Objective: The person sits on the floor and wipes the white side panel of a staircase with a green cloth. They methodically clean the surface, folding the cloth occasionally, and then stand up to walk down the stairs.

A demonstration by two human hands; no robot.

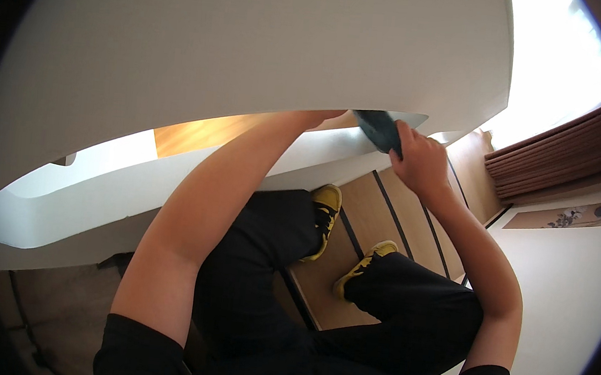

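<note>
My right hand (422,159) grips a dark teal cloth (379,131) at the right end of a long opening in a white wall or panel (292,37). The cloth lies against the opening's lower ledge, and its upper part passes out of sight behind the panel's edge. My left forearm reaches up to the same opening; of my left hand (333,116) only a small part shows, the rest hidden behind the panel's edge. Whether it holds anything cannot be seen. Inside the opening, an orange-brown wooden surface (198,134) is lit from beyond.
Below are my feet in yellow and black shoes (326,211) on a stepped wooden floor (378,216) with dark strips. A brown curtain (561,151) hangs beside a bright window at the right, near a white wall (554,285) with a floral picture (566,216). Darker floor tiles (59,311) lie at lower left.
</note>
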